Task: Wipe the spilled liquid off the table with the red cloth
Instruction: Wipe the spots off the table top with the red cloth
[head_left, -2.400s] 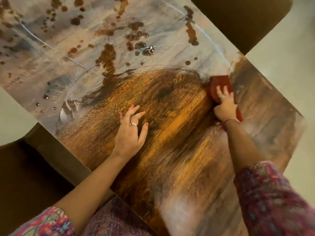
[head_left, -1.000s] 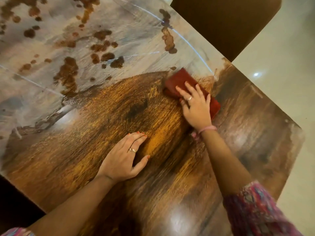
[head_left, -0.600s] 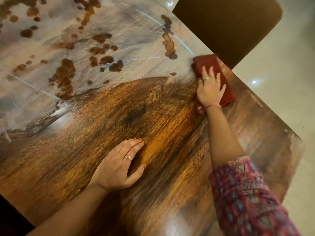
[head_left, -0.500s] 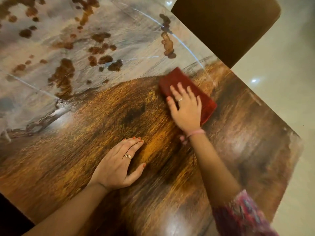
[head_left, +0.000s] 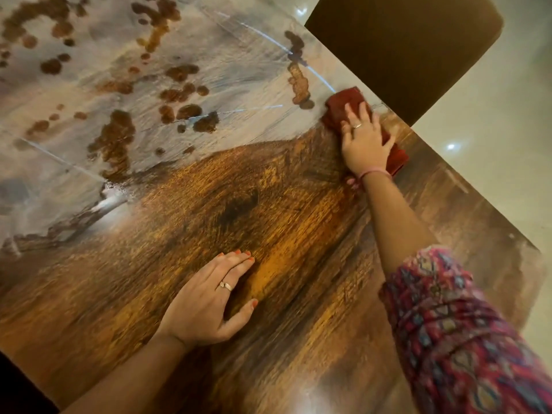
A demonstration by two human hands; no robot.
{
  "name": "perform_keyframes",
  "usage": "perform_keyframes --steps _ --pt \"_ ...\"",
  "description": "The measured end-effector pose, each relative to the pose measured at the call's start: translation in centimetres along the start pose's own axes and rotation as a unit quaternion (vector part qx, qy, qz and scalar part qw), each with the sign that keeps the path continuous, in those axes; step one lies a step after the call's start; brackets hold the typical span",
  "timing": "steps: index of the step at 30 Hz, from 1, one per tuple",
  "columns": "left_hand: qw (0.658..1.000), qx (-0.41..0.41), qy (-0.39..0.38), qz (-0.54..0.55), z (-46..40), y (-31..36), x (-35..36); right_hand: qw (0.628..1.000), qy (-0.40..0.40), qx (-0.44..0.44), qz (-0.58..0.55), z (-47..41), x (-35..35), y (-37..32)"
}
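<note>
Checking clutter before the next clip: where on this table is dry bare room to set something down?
Free: the dry wood between the left hand and right hand, and the near corner right of the right forearm. Crowded: the far left table, dotted with spilled liquid beyond the red cloth.

On my feed, the left hand (head_left: 206,303) wears a silver ring (head_left: 226,285) with what looks like small stones, and its nails carry orange-red polish. The right hand (head_left: 366,144) wears 1 thin ring (head_left: 357,125) too, and a pink thread band (head_left: 375,172) circles the wrist just behind that hand. Further back from the band, the right forearm is bare up to a patterned sleeve (head_left: 454,330) in red, magenta, blue and tan.
</note>
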State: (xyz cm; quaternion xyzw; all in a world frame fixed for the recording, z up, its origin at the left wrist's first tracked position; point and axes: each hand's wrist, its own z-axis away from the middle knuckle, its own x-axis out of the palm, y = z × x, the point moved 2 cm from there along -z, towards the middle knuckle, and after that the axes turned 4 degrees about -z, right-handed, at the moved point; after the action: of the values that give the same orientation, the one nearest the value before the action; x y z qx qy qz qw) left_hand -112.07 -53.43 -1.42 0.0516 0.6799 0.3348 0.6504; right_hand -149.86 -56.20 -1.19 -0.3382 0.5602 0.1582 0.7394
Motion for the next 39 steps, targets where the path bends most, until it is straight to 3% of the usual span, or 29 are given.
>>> perform_keyframes --steps 4,7,12,16,20,23,26,29,32,36,39 --pt "1.0 0.0 0.005 0.008 0.0 0.0 0.1 0.989 0.012 0.137 -0.046 -5.8 -2.6 2.2" --pt "1.0 0.004 0.011 0.006 -0.1 -0.1 0.1 0.989 0.029 0.144 -0.032 -4.9 -1.8 1.2" --pt "1.0 0.004 0.01 -0.005 0.0 0.0 0.2 0.998 0.026 -0.048 0.032 4.1 1.6 -2.9" --pt "1.0 0.001 0.009 -0.007 0.0 0.2 0.0 0.965 -0.035 -0.259 0.022 13.8 5.1 -6.6" --pt "1.0 -0.002 0.006 -0.005 -0.1 0.2 0.0 0.942 -0.071 -0.327 0.035 12.7 4.9 -5.8" --pt "1.0 0.002 0.005 -0.006 0.0 0.2 0.1 0.967 -0.057 -0.249 0.017 6.0 3.1 -5.0" --pt "1.0 0.002 0.009 0.004 0.1 0.0 0.2 0.994 -0.029 -0.109 0.0 -2.2 0.8 -3.5" --pt "1.0 0.006 0.017 0.02 0.0 -0.1 0.3 0.998 -0.017 0.052 -0.038 -8.0 -0.9 -2.6" --pt "1.0 0.009 0.017 0.022 0.0 -0.3 0.3 0.995 -0.004 0.094 -0.039 -8.2 -0.6 -3.6" --pt "1.0 0.005 0.013 0.014 0.1 -0.3 0.2 0.997 -0.015 -0.079 0.015 -1.5 2.0 -7.4" --pt "1.0 0.001 0.007 0.012 0.2 -0.2 0.2 0.954 -0.08 -0.288 0.032 7.0 5.1 -11.4"
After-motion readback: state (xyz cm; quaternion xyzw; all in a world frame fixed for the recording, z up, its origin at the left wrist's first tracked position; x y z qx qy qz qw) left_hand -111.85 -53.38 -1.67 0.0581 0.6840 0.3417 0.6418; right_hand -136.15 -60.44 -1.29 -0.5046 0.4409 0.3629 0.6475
